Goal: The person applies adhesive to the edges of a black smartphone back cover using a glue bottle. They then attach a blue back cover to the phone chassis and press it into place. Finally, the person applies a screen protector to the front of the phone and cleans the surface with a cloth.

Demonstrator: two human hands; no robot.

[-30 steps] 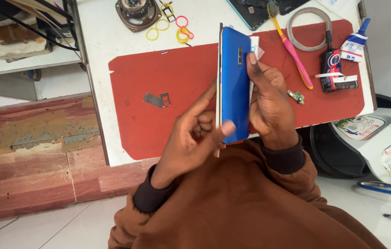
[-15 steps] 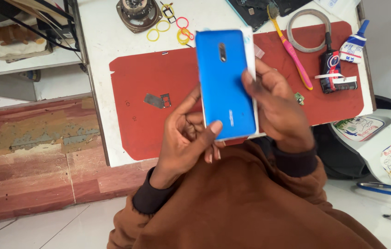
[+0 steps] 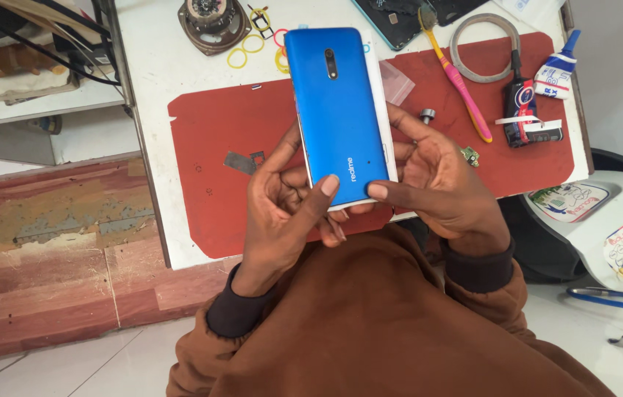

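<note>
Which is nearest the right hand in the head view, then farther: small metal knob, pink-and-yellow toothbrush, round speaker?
From the right hand:
1. Small metal knob, just above the fingers on the red mat.
2. Pink-and-yellow toothbrush, up and right.
3. Round speaker, far top left.

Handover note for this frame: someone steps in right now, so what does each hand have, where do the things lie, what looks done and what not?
Left hand: grips the lower left edge of the blue phone, thumb on its back.
Right hand: holds the lower right edge, thumb on the back near the bottom.
Phone: held above the red mat, back cover facing up, camera end pointing away from the person.
On the mat: a small metal part to the left; a pink toothbrush, a glue tube and a small round piece to the right.
Done: back cover appears seated on the phone.
Left: whether every edge is fully pressed in cannot be told.
</note>
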